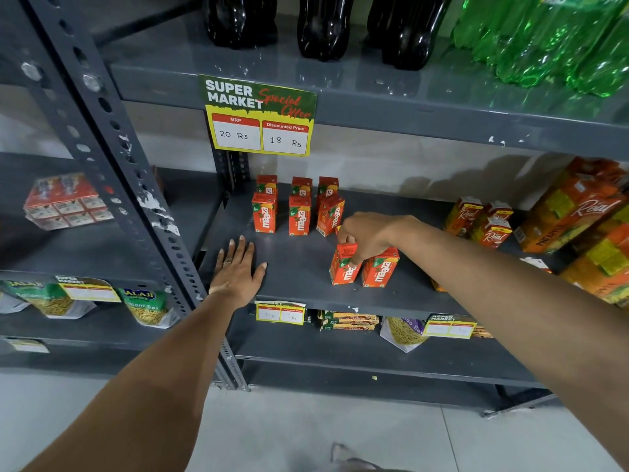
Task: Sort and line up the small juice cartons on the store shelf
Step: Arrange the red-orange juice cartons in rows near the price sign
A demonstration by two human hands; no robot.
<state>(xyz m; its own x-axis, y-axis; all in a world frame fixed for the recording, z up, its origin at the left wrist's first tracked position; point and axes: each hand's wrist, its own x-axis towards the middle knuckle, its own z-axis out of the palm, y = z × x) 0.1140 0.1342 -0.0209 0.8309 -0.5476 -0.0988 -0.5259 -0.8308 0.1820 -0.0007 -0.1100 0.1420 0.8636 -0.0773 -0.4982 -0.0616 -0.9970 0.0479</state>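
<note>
Several small orange-red Maaza juice cartons (299,216) stand in two rows at the back left of the grey shelf (292,264). Nearer the front edge stand two more: one carton (343,267) tilted slightly, and a second (380,269) just right of it. My right hand (366,238) is closed over the top of the tilted carton, fingers pinching it. My left hand (238,270) lies flat on the shelf near its left front corner, fingers spread, holding nothing.
Small Real juice cartons (483,223) and large Real pineapple cartons (575,206) fill the shelf's right side. A price sign (260,115) hangs from the shelf above, which carries dark (323,25) and green bottles (551,39). A slotted upright post (136,185) stands left. Snack bags sit below.
</note>
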